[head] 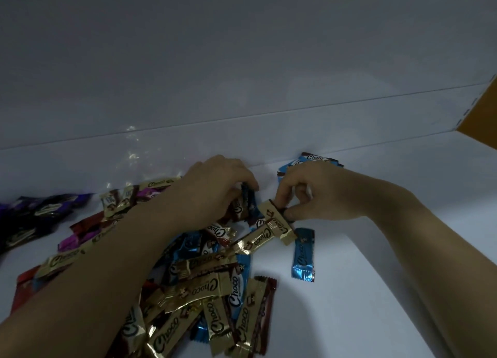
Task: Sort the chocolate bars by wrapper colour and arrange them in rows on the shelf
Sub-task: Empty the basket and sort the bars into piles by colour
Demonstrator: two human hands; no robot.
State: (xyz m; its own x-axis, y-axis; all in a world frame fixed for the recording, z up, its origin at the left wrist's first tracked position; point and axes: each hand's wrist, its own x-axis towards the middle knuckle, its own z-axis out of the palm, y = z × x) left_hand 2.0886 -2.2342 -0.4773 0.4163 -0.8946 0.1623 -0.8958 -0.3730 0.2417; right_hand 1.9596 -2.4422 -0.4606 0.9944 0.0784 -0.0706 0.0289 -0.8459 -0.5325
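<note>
Behind everything stands a glossy white back panel, dim and greyish in this light, crossed by a thin horizontal seam. Small glints of light sit on its lower left. At the far right edge is an orange-brown board, bordered by a white strip with small dark slots.

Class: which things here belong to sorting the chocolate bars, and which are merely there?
In the job: gold bar pinched by right hand; dark blue bar gripped by left hand; mixed pile; blue stack at the back; lone blue bar; white shelf.
Merely there: back wall; orange side panel.
</note>
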